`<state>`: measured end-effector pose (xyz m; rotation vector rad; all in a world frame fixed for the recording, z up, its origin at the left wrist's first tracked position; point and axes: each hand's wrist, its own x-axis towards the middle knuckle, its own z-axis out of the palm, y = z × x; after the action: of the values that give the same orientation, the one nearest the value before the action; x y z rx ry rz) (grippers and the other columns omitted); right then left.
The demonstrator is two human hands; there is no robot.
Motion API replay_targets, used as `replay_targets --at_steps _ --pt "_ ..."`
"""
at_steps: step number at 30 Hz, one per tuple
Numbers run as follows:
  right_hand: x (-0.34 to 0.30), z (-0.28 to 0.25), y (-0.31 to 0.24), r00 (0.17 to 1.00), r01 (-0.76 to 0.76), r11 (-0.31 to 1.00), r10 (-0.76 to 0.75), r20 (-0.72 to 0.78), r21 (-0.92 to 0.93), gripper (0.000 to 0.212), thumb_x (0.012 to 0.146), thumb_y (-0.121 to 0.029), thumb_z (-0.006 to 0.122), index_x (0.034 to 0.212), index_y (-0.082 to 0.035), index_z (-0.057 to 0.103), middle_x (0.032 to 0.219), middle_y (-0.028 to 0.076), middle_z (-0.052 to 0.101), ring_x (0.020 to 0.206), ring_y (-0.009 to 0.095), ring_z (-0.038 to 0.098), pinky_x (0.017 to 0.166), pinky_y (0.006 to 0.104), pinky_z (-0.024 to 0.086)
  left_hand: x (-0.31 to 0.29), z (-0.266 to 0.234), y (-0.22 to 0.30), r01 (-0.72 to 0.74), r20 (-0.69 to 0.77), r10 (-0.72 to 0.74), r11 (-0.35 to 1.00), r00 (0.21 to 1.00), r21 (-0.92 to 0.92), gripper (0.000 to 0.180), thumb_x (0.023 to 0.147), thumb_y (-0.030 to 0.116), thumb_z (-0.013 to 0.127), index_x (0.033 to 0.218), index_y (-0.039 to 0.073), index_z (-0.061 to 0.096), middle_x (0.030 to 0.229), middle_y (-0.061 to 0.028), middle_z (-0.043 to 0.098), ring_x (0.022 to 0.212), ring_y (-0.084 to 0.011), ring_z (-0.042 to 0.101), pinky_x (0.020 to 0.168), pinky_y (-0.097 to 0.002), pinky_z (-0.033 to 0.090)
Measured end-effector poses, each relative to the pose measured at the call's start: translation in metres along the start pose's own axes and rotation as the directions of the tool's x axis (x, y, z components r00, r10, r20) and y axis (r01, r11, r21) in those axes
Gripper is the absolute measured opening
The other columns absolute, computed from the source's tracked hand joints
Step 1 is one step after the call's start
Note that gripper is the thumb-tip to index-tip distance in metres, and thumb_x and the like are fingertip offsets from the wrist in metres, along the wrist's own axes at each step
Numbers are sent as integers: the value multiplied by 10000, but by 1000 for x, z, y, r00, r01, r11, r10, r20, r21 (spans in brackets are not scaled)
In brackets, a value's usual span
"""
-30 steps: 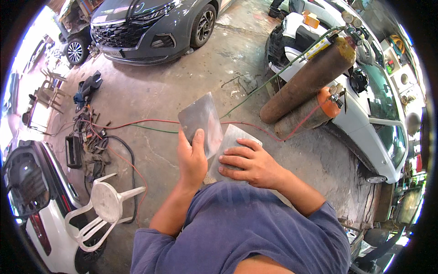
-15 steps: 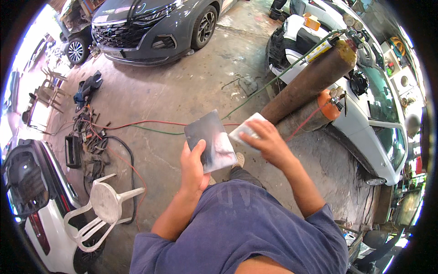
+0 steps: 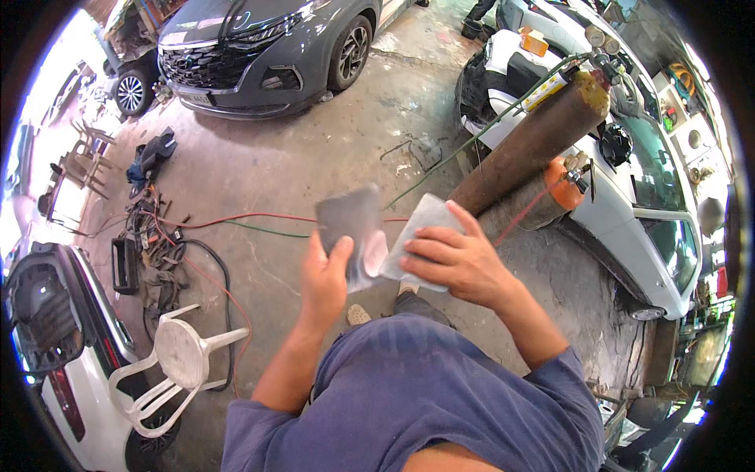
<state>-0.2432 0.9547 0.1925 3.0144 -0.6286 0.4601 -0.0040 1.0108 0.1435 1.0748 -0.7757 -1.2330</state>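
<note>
In front of my body, my left hand (image 3: pixel 324 279) is closed on a dark grey flat rectangular plate (image 3: pixel 344 216), its thumb across the face. A patch of pinkish-white paste (image 3: pixel 375 250) lies on the plate's right side, somewhat blurred. My right hand (image 3: pixel 464 263) grips a lighter grey flat sheet (image 3: pixel 427 216), fingers spread over its face and tilted toward the plate. The sheet's lower left corner meets or overlaps the paste; motion blur hides the exact contact.
Two gas cylinders (image 3: pixel 535 141) lean at the right beside a white car (image 3: pixel 602 236). A dark grey car (image 3: pixel 259 59) stands ahead. At left are a white plastic chair (image 3: pixel 182 350) and tangled cables (image 3: pixel 157 244). A red hose (image 3: pixel 267 211) crosses the concrete floor. Another person's legs (image 3: pixel 477 17) show far off.
My right hand has come down and left, bringing the light grey sheet against the plate's right side. My left hand has shifted slightly left with the plate.
</note>
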Motion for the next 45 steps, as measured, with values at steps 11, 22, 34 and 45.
replay_targets --at_steps 11,22,34,45 --pt "-2 21 -36 993 107 980 -96 -72 166 343 825 -170 603 1164 -175 657 1279 10 614 1207 183 570 1099 527 356 -1 16 3 -143 -16 150 964 989 223 365 1028 119 497 1349 -53 474 1198 -117 626 1062 -161 580 933 -312 468" --pt "1 13 -45 955 26 888 114 -273 460 491 840 -117 651 1317 -230 625 1336 184 521 1285 439 501 1095 559 397 -2 27 7 2 -138 -65 910 988 -415 321 989 106 542 1292 11 497 1187 -108 631 1051 -193 625 929 -356 503" --pt "-21 26 -8 995 -28 1000 29 -97 8 514 819 -181 610 1313 -322 633 1338 -9 578 1282 229 517 1134 578 307 -16 12 -11 11 -164 -58 962 985 -273 352 991 56 528 1329 -11 460 1229 -115 593 1095 -180 584 964 -349 479" --pt "-9 -4 1 995 -23 1000 22 -94 -13 397 741 -186 671 1132 -253 685 1180 -39 626 1186 160 575 1149 584 286 -19 9 -10 60 96 -61 998 994 13 365 1025 101 502 1368 -23 478 1217 -88 615 1083 -136 561 950 -296 457"
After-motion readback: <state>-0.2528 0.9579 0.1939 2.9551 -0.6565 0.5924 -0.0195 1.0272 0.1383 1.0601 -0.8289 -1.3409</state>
